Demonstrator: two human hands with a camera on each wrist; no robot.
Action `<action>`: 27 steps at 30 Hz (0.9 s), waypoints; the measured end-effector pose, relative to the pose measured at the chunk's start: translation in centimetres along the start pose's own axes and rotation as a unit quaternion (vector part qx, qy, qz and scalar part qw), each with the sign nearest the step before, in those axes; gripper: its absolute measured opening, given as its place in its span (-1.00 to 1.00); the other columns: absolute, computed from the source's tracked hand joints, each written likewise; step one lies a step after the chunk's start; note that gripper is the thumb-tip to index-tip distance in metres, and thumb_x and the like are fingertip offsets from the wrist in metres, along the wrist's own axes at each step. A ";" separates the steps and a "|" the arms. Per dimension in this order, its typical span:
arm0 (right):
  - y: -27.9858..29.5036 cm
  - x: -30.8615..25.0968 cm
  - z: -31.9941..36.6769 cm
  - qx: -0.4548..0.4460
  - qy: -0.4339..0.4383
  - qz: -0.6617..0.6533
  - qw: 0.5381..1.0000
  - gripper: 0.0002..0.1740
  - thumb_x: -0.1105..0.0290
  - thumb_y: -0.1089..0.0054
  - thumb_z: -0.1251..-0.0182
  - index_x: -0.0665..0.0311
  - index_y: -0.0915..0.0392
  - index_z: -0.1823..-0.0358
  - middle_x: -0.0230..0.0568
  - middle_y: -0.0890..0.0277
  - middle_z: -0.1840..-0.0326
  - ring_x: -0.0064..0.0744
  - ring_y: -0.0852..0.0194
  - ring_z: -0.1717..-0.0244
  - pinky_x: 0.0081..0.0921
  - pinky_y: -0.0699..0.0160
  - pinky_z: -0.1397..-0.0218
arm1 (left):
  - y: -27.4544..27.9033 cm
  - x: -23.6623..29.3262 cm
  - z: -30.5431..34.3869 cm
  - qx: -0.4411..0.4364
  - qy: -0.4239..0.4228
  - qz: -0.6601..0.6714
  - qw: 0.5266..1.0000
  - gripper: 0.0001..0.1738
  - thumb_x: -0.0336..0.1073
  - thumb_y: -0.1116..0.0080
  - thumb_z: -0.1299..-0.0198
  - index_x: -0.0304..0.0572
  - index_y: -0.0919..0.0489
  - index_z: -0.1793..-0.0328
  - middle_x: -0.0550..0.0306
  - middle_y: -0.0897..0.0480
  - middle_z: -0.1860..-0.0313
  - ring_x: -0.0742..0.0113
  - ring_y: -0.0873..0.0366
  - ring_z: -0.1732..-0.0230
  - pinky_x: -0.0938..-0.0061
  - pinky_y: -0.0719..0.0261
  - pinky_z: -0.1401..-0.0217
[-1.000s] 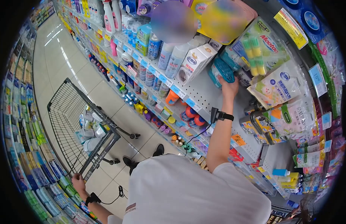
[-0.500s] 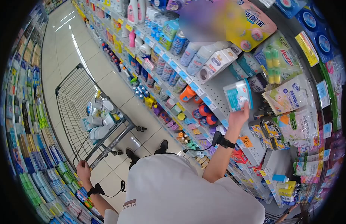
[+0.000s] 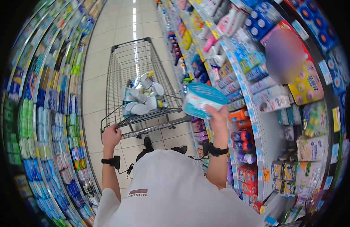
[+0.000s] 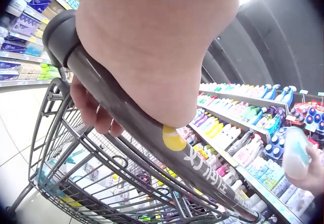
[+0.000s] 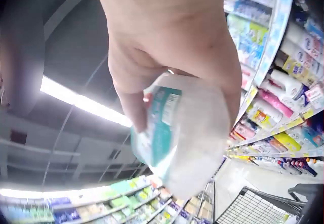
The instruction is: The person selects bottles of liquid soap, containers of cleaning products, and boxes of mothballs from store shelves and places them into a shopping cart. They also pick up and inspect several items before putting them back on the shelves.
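My right hand (image 3: 219,118) holds a teal-and-white plastic tub (image 3: 203,101) beside the right end of the cart handle (image 3: 154,128). In the right wrist view, thumb and fingers straddle the tub (image 5: 195,133), whose translucent white body and teal label with a barcode show. My left hand (image 3: 112,136) grips the handle's left end; the left wrist view has its fingers curled under the dark bar (image 4: 136,120). Ahead stands the wire shopping cart (image 3: 115,68), with several white and teal tubs (image 3: 139,109) piled at its near end.
Along the right runs a shelf (image 3: 264,143) of bottles, spray cans and hanging packs. Another shelf, of packaged goods (image 3: 29,128), lines the left side. Between them a tiled aisle (image 3: 95,64) stretches ahead. A cable hangs near each wrist strap.
My right hand has drawn the tub off the right-hand shelf and carried it left to the cart. The view has turned, bringing the cart in front; my left hand stays on its handle.
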State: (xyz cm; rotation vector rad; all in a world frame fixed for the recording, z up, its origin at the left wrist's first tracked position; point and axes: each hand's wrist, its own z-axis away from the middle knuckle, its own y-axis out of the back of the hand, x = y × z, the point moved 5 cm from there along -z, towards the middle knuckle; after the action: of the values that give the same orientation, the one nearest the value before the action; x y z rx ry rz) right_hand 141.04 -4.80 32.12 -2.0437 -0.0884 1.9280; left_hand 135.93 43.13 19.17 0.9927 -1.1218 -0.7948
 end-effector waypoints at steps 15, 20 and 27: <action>-18.6 14.2 -0.7 -0.218 0.156 0.579 0.770 -0.29 0.57 -0.38 0.07 0.09 -0.53 -0.26 -0.14 -0.62 -0.22 0.00 -0.48 -0.35 0.10 -0.19 -0.48 | 1.3 0.6 0.4 0.009 -0.057 0.087 0.995 -0.73 -0.16 -0.14 -0.27 -0.20 -0.63 0.34 -0.08 -0.72 0.37 -0.15 -0.70 0.31 0.00 -0.64 0.26; -18.1 17.1 -0.2 -0.259 0.140 0.570 0.767 -0.33 0.57 -0.24 0.00 0.09 -0.52 -0.27 -0.09 -0.55 -0.31 0.02 -0.42 -0.41 0.20 -0.11 -0.54 | 0.9 0.3 0.3 0.014 -0.084 0.090 0.992 -0.74 -0.18 -0.13 -0.28 -0.21 -0.62 0.34 -0.09 -0.71 0.38 -0.14 -0.70 0.31 0.01 -0.64 0.26; -12.8 14.8 -1.8 -0.207 0.060 0.518 0.828 -0.38 0.53 -0.24 -0.10 0.18 -0.52 -0.30 -0.01 -0.56 -0.31 0.05 -0.47 -0.39 0.13 -0.23 -0.54 | 1.3 0.5 0.1 -0.003 -0.076 0.078 0.994 -0.74 -0.17 -0.12 -0.29 -0.20 -0.62 0.33 -0.09 -0.71 0.36 -0.15 -0.70 0.30 0.00 -0.63 0.27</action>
State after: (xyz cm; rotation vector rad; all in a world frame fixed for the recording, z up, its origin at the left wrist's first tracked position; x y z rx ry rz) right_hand 146.31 10.84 21.57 -2.8482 0.8967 2.4771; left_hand 135.97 43.15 20.59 0.8386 -1.3113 -0.7557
